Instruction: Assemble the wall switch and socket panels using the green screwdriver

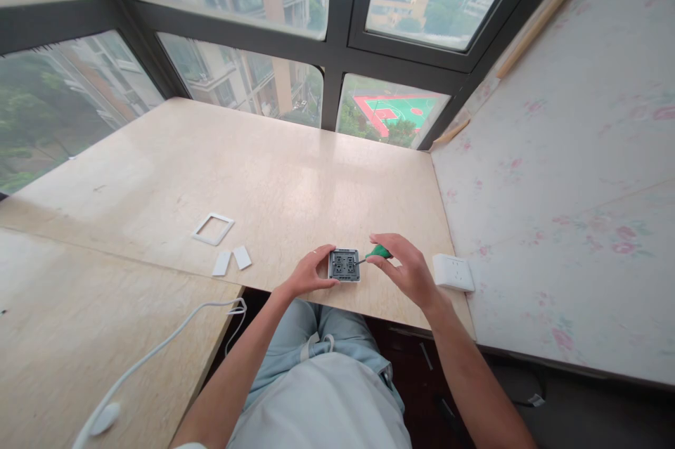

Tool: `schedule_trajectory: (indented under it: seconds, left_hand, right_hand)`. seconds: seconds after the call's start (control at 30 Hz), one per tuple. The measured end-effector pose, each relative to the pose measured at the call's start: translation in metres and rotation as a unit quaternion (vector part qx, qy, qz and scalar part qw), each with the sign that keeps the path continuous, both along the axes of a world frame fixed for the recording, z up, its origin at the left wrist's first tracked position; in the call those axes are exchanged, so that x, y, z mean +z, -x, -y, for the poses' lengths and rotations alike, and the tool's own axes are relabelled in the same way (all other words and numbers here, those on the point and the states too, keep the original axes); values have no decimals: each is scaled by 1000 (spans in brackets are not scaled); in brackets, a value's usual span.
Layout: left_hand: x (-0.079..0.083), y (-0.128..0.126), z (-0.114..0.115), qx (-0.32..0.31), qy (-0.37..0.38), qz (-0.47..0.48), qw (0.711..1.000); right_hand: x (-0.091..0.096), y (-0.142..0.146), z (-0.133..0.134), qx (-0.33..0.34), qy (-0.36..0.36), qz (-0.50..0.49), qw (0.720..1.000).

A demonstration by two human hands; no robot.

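A wall switch (344, 265) with its dark inner mechanism showing lies near the front edge of the counter. My left hand (311, 273) grips its left side between thumb and fingers. In my right hand (398, 263) is a screwdriver (378, 251) with a green handle, its shaft slanting down to the right part of the switch. Whether the tip sits in a slot is too small to tell. To the left lie a white square frame (199, 234) and two white rocker plates, one (221, 263) beside the other (242, 257).
A white socket box (453, 272) stands against the flowered wall (569, 238) on the right. A white cable (152, 358) runs over the left counter (79, 315). Dark-framed windows (337, 55) close off the far side of the pale counter (295, 175).
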State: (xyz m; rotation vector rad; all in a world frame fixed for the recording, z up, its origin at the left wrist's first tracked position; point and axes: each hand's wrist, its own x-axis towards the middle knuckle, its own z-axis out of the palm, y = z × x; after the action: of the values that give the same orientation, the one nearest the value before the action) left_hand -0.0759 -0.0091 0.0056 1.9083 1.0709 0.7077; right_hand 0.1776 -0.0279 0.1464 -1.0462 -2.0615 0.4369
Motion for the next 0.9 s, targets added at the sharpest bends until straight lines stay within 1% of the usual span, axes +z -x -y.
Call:
schedule_trajectory:
  seconds: [0.07, 0.1, 0.13, 0.2, 0.27, 0.33, 0.4, 0.53, 0.57, 0.6, 0.67, 0.8, 0.9]
  left_hand:
    - [1, 0, 0, -1, 1, 3, 1000]
    - [1, 0, 1, -1, 1, 4, 1000]
    - [2, 0, 1, -2, 1, 4, 1000]
    - [2, 0, 0, -3, 1, 3, 1000]
    - [1, 0, 0, -5, -1, 1, 1000]
    - [2, 0, -1, -10, -3, -2, 1000]
    - [2, 1, -2, -16, -3, -4, 1000]
    - [2, 1, -2, -17, 5, -2, 1000]
    - [1, 1, -2, -17, 7, 0, 1000]
    - [1, 1, -2, -16, 9, 2, 1000]
    - [0, 1, -2, -16, 10, 6, 1000]
    - [0, 0, -2, -16, 10, 6, 1000]
    - [2, 0, -2, -14, 15, -3, 1000]
  right_hand:
    - [-3, 1, -2, 4, -20, 16, 1000]
    - [-3, 1, -2, 5, -17, 19, 1000]
    - [-3, 2, -2, 6, -4, 18, 1000]
    - [-1, 2, -1, 15, 46, 8, 999]
    - [3, 2, 1, 37, 100, -7, 994]
    - [5, 1, 1, 60, 128, -18, 990]
    - [6, 1, -1, 65, 114, -17, 991]
    - [1, 4, -7, 34, 27, 24, 999]
    - [0, 4, -7, 29, 18, 31, 999]
    - [0, 5, -7, 27, 19, 33, 999]
    - [1, 5, -7, 35, 46, 24, 998]
    - [8, 2, -5, 82, 107, -2, 991]
    - [11, 1, -5, 87, 96, -12, 991]
